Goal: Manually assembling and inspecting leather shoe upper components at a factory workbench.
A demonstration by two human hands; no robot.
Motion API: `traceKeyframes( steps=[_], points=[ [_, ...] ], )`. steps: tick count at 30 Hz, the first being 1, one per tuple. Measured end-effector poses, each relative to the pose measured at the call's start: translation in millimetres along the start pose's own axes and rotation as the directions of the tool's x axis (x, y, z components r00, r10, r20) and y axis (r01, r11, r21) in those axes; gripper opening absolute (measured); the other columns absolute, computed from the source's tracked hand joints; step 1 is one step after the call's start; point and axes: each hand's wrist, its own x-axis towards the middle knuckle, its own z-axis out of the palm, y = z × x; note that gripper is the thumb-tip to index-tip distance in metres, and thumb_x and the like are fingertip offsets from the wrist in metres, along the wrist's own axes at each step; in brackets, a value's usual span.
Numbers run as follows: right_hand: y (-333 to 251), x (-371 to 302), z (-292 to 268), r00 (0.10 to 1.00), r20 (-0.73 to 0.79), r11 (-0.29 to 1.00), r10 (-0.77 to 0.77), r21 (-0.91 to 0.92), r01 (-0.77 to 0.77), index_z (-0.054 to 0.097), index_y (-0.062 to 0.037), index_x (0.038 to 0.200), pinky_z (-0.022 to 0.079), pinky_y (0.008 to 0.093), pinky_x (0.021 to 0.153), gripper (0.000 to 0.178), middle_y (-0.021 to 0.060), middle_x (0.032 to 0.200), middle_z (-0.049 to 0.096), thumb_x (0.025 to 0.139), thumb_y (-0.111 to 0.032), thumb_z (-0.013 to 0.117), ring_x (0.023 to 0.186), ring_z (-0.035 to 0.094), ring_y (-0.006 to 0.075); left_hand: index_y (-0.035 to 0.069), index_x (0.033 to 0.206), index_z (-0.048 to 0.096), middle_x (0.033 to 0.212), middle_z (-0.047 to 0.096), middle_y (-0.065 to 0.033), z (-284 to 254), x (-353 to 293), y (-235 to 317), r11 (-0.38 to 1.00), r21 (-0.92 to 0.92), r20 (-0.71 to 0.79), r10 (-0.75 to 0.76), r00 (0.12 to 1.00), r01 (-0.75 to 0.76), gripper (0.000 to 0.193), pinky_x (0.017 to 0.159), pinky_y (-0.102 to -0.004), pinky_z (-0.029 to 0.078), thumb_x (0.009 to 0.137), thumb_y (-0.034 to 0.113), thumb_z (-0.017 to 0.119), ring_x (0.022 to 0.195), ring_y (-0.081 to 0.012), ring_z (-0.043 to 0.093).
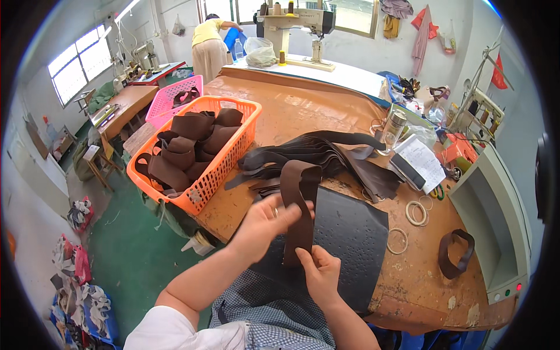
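Observation:
A dark brown leather strip (298,233) stands bent into a loop above a black, pitted mat (350,233). Around its middle, my left hand (269,224) has the strip between thumb and fingers; the fingers are slightly blurred. Lower down, my right hand (321,268) pinches the strip's bottom end. Just beyond the loop, a pile of long dark strips (315,153) lies across the table. At far left on the table, an orange basket (224,175) holds many looped brown strips (181,149). A single closed brown loop (456,254) rests on the right.
A grey machine with a lit panel (487,216) borders the right side. Near it lie rolls of tape (416,213), papers (421,157) and a glass jar (394,127). Behind stands a sewing machine (297,26). A person in yellow (208,35) bends at the back left.

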Motion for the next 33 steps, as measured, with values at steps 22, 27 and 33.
traceKeyframes(
  steps=[22,27,33],
  points=[
    [15,-21,6,0.899,0.066,0.799,-0.434,-0.434,0.417,0.065,0.0013,0.105,0.054,0.0407,0.086,0.023,0.0167,0.103,0.069,0.082,0.003,0.067,0.094,0.067,0.0322,-0.004,0.109,0.055,0.1,0.07,-0.0186,12,37,53,0.934,0.27,0.082,0.218,0.972,-0.233,0.017,0.069,-0.0346,0.059,0.1,0.01,0.05,0.082,-0.0299,0.072],
    [-4,-30,-35,0.638,0.091,0.508,-0.765,-0.523,0.684,0.065,0.0021,0.103,0.056,0.0438,0.084,0.03,0.0153,0.1,0.068,0.074,0.01,0.059,0.089,0.067,0.0305,0.002,0.082,0.057,0.072,0.063,-0.0094,19,6,-45,-0.296,0.486,0.821,-0.169,0.546,-0.822,0.014,0.049,-0.0346,0.052,0.078,0.015,0.061,0.065,-0.0246,0.068],
    [33,-26,-77,0.904,0.278,0.59,-0.325,-0.687,0.424,0.065,0.001,0.1,0.047,0.0492,0.098,0.025,0.0134,0.11,0.067,0.077,0.006,0.06,0.103,0.064,0.027,-0.015,0.125,0.054,0.134,0.051,-0.0338,-15,-65,-111,-0.516,0.452,0.734,-0.248,0.632,-0.727,0.053,0.1,-0.0507,0.046,0.083,0.016,0.055,0.129,-0.0435,0.049]
  ],
)
